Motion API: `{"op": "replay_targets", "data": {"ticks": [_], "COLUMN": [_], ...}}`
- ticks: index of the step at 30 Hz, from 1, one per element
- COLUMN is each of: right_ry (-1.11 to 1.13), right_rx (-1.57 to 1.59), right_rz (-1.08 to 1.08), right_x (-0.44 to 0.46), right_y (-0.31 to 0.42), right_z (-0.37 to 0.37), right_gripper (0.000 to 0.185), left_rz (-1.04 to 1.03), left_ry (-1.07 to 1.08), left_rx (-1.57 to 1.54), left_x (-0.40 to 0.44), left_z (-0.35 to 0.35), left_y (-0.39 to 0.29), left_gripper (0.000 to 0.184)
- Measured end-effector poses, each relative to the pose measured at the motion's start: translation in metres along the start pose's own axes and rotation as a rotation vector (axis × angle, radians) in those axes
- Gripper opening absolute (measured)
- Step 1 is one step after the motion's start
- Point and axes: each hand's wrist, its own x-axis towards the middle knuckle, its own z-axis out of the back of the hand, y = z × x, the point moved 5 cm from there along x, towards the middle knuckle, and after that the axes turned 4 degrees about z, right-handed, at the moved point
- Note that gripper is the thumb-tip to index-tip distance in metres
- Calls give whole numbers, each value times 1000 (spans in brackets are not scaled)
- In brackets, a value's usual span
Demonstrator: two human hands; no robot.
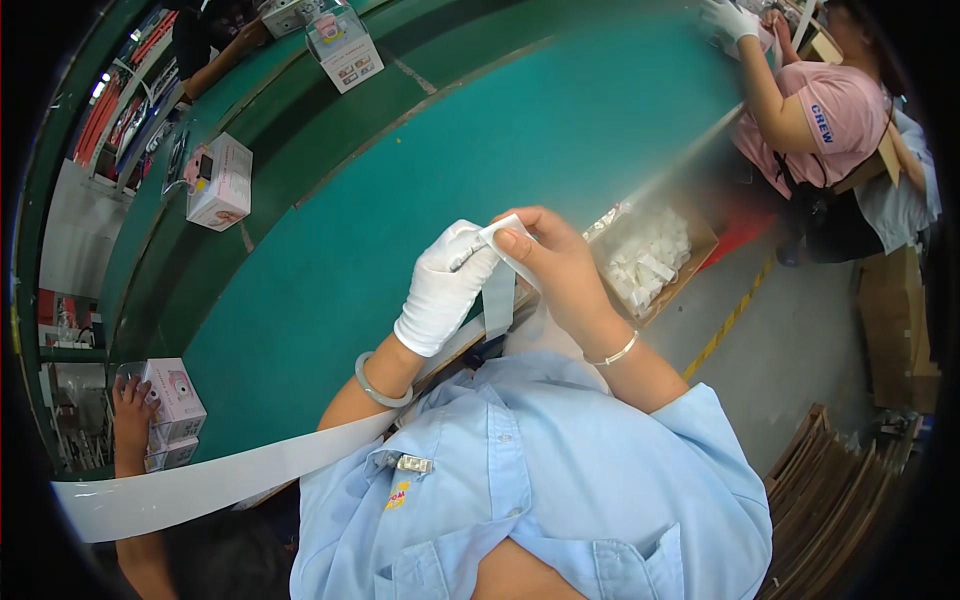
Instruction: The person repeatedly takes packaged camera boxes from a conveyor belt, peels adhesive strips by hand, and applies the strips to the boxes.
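Observation:
My left hand [447,285] wears a white glove. Its fingers are closed at one end of a small white strip [513,248] in front of my chest. My bare right hand [562,262] pinches the same strip between thumb and fingers, close beside the glove. Below the hands hangs a length of pale, translucent band [497,305]; whether it joins the strip is hidden. A long, wide white band [220,482] runs from near my left forearm out to the lower left.
Right of my hands, a cardboard box [650,262] holds crumpled white scraps. Boxed toy cameras stand along the green bench [330,260], one box [225,182] at left. A co-worker in pink [830,115] works at upper right; another person's hand [133,412] touches a box at left. Flattened cardboard [840,500] stands lower right.

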Motion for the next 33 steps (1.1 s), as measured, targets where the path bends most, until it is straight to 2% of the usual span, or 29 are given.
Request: {"op": "replay_targets", "data": {"ticks": [4, 7, 13, 22, 25, 27, 30, 31, 33], "right_ry": [-28, -46, -114, -145, -166, -187, -180, -163, -146], "right_rx": [88, 75, 24, -6, -32, -46, -14, -1, 17], "right_rz": [32, 32, 59, 82, 90, 95, 98, 112, 121], "right_x": [4, 7, 8, 7, 7, 8, 10, 15, 20], "right_y": [-6, -6, -9, -12, -13, -14, -15, -13, -8], "right_z": [6, 6, 7, 3, 5, 3, 8, 14, 26], "right_gripper": [17, 17, 19, 21, 21, 20, 20, 19, 18], "left_rz": [-49, -7, -129, -75, 34, -88, -153, -142, 23], "left_ry": [19, 15, 12, 23, 71, 82, 20, 21, -23], "left_rx": [64, 36, 39, 106, 152, 186, 126, 130, 90], "left_x": [1, 3, 4, -2, -2, -4, 1, 7, 20], "left_z": [-5, -8, -11, -5, -6, -4, -9, -15, -19], "left_y": [-4, 2, 9, 3, 8, 1, 1, -1, -3], "left_gripper": [14, 14, 14, 12, 17, 16, 11, 11, 10]}}
